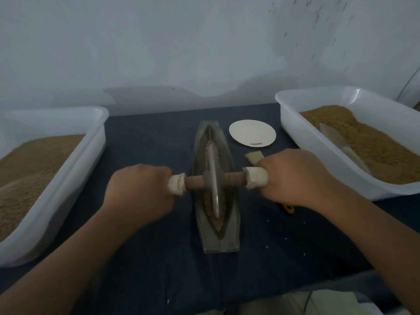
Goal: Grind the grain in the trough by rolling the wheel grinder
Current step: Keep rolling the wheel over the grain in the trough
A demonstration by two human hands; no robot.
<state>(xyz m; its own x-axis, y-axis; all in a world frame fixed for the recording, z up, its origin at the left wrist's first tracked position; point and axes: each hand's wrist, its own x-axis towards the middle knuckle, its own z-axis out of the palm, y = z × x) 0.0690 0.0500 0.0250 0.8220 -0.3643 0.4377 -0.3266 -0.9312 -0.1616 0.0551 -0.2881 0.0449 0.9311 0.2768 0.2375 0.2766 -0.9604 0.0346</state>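
Both pale handles (256, 179) are clenched, your left hand (138, 192) at nine o'clock, right hand (295, 178) at three; the grey wheel grinder (213, 180) stands upright in the trough's (229, 235) brown grain (208, 151).

A: What hems in the trough (211, 237)?
B: The left tub (79, 169) and the right tub (295, 137), tall-walled, one on each side.
A: Room between?
B: Strips of dark cloth (147, 137). The wheel grinder (213, 178) spans across them, left hand (138, 192) and right hand (295, 178) gripping its ends. A paper disc (252, 133) and brush (254, 156) crowd the right strip. Nearer the person, bare cloth.
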